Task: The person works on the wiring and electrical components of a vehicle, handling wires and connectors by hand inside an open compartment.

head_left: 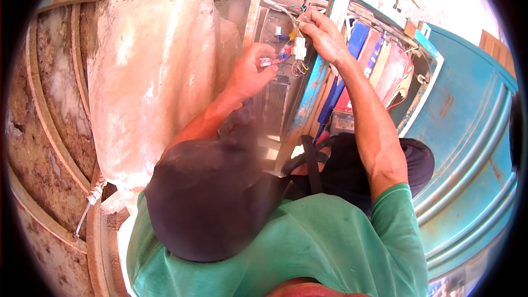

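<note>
White connector (299,48) is hanging on wires (281,7) between your 2 hands. Your left hand (254,70) is curling nearly closed, gripping a small pale piece (269,62); your right hand (325,36) is pinching the wires, fingertips together. Pale bulky form (154,77) is standing left, teal panel (459,132) right.

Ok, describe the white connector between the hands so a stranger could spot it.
Start at the big teal panel on the right and move left to the right hand. Just below and left of that hand is the white connector, blockier and larger than the small white piece up-left.
</note>
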Action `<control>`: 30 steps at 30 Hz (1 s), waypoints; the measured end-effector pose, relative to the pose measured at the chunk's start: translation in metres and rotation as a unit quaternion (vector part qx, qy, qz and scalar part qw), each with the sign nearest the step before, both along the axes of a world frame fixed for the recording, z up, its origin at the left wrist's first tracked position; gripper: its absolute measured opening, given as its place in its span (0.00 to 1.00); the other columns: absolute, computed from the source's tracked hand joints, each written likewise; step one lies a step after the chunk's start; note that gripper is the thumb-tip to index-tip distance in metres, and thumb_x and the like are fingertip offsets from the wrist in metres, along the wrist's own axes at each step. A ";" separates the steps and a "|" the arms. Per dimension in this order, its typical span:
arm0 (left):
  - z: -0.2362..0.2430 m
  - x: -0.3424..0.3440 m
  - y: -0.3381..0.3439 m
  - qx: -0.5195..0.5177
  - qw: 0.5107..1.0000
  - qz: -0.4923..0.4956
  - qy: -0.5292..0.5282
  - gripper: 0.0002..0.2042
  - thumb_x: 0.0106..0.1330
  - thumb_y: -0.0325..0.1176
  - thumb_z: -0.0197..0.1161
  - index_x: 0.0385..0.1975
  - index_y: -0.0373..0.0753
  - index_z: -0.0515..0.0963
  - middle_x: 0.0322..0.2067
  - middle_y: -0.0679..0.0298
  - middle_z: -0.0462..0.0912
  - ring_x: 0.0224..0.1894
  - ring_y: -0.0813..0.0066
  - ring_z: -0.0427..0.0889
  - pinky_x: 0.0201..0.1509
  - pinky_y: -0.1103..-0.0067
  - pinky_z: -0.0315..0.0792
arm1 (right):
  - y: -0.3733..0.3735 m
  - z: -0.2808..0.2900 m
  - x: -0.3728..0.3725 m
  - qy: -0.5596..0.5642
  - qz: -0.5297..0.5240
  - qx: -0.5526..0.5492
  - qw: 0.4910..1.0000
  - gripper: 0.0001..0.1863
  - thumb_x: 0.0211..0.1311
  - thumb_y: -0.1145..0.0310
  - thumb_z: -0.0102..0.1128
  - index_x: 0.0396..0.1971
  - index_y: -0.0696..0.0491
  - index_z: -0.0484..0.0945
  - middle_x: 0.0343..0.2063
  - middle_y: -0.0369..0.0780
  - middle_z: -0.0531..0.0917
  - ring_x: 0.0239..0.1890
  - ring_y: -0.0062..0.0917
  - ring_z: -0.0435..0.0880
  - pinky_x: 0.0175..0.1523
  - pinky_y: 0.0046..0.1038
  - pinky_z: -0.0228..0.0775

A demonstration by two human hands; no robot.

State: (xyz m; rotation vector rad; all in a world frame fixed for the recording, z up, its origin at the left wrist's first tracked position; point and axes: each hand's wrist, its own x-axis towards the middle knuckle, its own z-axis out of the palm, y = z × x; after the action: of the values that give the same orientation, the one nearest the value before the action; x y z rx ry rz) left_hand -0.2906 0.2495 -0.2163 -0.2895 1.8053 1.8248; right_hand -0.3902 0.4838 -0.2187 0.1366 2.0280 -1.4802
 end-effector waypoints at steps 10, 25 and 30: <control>0.001 -0.007 0.005 -0.088 0.984 -0.059 0.146 0.13 0.63 0.27 0.68 0.47 0.32 0.81 0.41 0.57 0.77 0.41 0.67 0.83 0.42 0.76 0.80 | 0.003 0.005 -0.005 -0.057 -0.071 -0.044 0.995 0.12 0.68 0.64 0.58 0.44 0.56 0.81 0.34 0.31 0.82 0.36 0.16 0.77 0.43 0.23 0.70; -0.002 0.004 0.000 -0.041 0.998 0.043 -0.010 0.12 0.74 0.31 0.61 0.52 0.33 0.79 0.38 0.64 0.87 0.37 0.81 0.85 0.42 0.82 0.77 | 0.008 0.001 -0.007 -0.052 -0.075 -0.063 0.994 0.12 0.68 0.62 0.57 0.42 0.54 0.81 0.32 0.30 0.79 0.34 0.14 0.74 0.39 0.22 0.66; -0.012 -0.001 -0.007 -0.029 0.999 0.016 -0.024 0.12 0.75 0.31 0.60 0.52 0.33 0.80 0.39 0.64 0.87 0.37 0.79 0.87 0.39 0.82 0.78 | 0.007 0.002 -0.008 -0.057 -0.075 -0.065 0.993 0.11 0.68 0.62 0.58 0.41 0.54 0.81 0.32 0.30 0.79 0.34 0.14 0.73 0.38 0.22 0.66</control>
State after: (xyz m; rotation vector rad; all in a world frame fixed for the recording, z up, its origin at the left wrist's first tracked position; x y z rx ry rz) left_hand -0.2920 0.2421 -0.2285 -0.3832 1.8341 1.7741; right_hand -0.3977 0.4913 -0.2172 0.3197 1.8591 -1.6530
